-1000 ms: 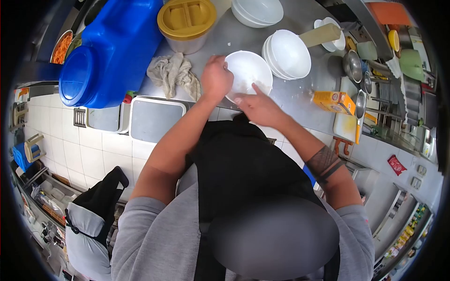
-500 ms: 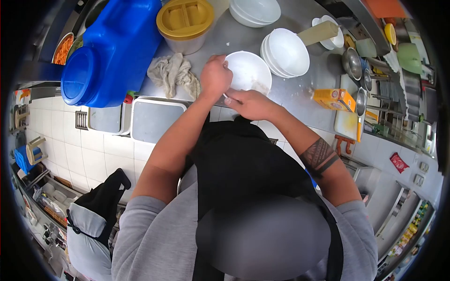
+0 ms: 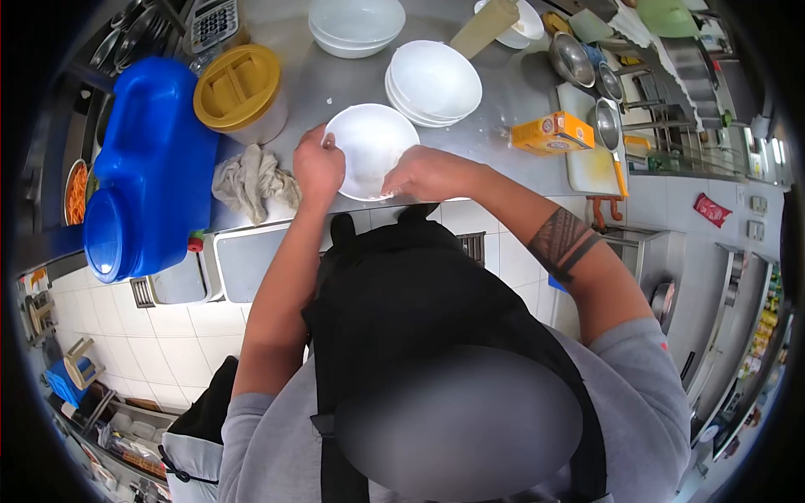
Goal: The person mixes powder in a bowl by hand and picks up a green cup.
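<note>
A white bowl (image 3: 369,142) is tilted near the front edge of the steel counter, its inside facing up toward me. My left hand (image 3: 319,170) is closed around its left rim, thumb on top. Curled over the bowl's near right side, my right hand (image 3: 428,173) has its fingertips pressed together inside the rim. Whitish residue shows by those fingertips; what they pinch, if anything, is too small to name. Just beyond stands a stack of white bowls (image 3: 436,80). To the left of my left hand lies a crumpled cloth (image 3: 254,184).
On the left are a large blue plastic container (image 3: 159,159) and a gold-lidded tub (image 3: 241,92). More white bowls (image 3: 356,25) stand farther back. An orange box (image 3: 553,134) and a cutting board (image 3: 593,168) are on the right. Another person (image 3: 189,453) is at lower left.
My hands have moved apart: the left now grips the bowl's left side, while the right has shifted to its near right rim. The camera view has shifted too.
</note>
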The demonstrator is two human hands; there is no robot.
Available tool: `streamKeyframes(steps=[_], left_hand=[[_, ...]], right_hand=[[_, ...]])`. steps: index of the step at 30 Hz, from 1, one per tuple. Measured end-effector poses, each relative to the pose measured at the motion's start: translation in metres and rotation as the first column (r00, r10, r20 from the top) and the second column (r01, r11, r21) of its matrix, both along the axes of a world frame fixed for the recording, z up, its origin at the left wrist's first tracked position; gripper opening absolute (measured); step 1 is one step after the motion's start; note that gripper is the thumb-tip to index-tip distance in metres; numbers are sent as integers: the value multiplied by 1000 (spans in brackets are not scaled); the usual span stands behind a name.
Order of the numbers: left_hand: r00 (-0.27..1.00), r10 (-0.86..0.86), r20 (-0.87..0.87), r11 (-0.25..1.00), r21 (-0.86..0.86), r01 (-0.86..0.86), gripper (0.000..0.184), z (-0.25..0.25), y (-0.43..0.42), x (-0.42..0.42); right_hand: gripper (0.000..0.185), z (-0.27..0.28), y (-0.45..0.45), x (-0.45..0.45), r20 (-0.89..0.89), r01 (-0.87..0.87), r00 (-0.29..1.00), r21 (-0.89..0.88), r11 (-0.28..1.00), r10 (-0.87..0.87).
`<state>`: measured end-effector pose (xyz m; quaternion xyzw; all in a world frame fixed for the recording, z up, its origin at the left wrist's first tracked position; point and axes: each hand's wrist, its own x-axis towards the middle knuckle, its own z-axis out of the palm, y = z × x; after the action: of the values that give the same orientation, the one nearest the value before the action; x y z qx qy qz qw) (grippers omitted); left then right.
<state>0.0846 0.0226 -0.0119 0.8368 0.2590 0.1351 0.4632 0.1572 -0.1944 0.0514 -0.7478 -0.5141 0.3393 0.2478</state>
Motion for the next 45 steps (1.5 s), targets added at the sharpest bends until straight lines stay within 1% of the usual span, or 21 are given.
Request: streamKeyframes(steps=[3,5,10,12,16,18,19,22,24,25,27,30,31,34,36,37,39,40,42,43,45], left_hand=[[1000,-6,-3,1000,0,6,26,0,0,0],[1000,-12,-5,1000,8,12,27,-3,2,1],[999,-40,-23,999,-6,40,27,-3,3,2],[998,-26,-56,999,-31,25,27,-2,3,3],[1000,17,-20,998,-53,-18,27,-10,2,3],[1000,14,3,999,-40,-14,27,-10,2,3],[1000,2,25,999,-32,-2,27,-9,2,1],[1000,-25,13,1000,-4,25,28,-1,3,0],[1000,-3,20,1000,14,3,28,-1,2,0],[1000,-10,18,1000,6,10,27,0,3,0],[1000,-16,20,1000,0,16,27,0,0,0],[999,21,24,1000,14,-22,26,0,-2,2],[999,15,45,1000,26,-16,25,-2,-3,2],[991,6,134,998,63,-15,24,-7,14,-6],[992,-25,122,995,-90,36,28,16,23,-27],[979,-34,203,999,2,34,37,16,37,-43],[993,-31,117,843,536,-37,42,16,69,-76],[991,-36,129,838,544,-41,42,13,79,-83],[974,135,-180,672,740,44,51,-1,98,-100],[977,138,-163,665,746,30,51,-18,114,-107],[941,-101,-324,716,633,295,60,-47,142,-102]], right_hand=[[21,-6,2,11,119,44,992,-81,996,-34],[21,-1,16,16,320,12,944,-290,957,86],[13,-26,31,3,649,-42,755,-86,995,88],[16,-28,31,-13,810,127,587,-76,989,-13],[36,-32,36,-54,694,125,720,-100,987,-21],[40,-18,51,-73,215,405,904,-160,900,-369],[35,-17,53,-77,123,376,923,-75,924,-365],[20,-12,34,-73,239,220,949,-37,975,-206],[21,-29,2,-47,481,-41,877,125,991,-24],[21,-19,-2,-38,479,-42,877,131,990,-26],[31,-1,-6,-23,540,-56,829,-182,982,148],[34,-7,17,-49,518,28,841,-328,944,155],[38,-16,22,-61,467,78,884,-148,986,0],[42,-28,26,-73,358,189,919,-33,981,-165],[39,-35,15,-71,403,187,895,53,981,-193],[41,-38,6,-67,419,187,888,47,981,-189],[43,-30,-8,-60,467,158,870,34,987,-155],[43,-28,-11,-57,477,160,864,46,986,-163],[41,-27,-13,-55,402,155,903,25,988,-152],[41,-32,-13,-53,397,157,905,13,988,-149],[40,-42,-14,-51,410,146,899,48,988,-153]])
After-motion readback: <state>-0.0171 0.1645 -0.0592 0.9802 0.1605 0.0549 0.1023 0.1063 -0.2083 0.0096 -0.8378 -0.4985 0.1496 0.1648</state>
